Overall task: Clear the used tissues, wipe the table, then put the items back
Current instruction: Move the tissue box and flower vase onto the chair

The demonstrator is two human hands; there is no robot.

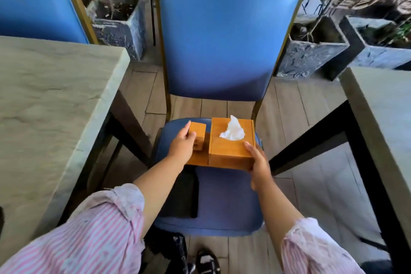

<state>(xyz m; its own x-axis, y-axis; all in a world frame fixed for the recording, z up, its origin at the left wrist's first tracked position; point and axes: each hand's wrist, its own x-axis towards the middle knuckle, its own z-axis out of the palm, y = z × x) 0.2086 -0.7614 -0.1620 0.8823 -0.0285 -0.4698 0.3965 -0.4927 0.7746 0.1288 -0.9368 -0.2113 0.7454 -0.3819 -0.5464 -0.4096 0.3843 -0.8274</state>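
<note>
A person in a pink-striped shirt holds a wooden tissue box (226,151) and a small wooden box (198,129) over the padded blue seat of a chair (222,198), between two pale stone-look counters (44,95). The left grip (182,144) curls around the small box, thumb on its near face. The right grip (259,162) clamps the tissue box's near right corner, thumb on top and fingers down the side. Both boxes appear to share a flat wooden base (whether it is lifted or resting on the seat is unclear). The set looks rigid, smooth and fairly light, so it is best carried level from both ends. A soft white tissue (232,132) pokes from the top, and a black folded cloth (182,196) lies on the seat.
</note>
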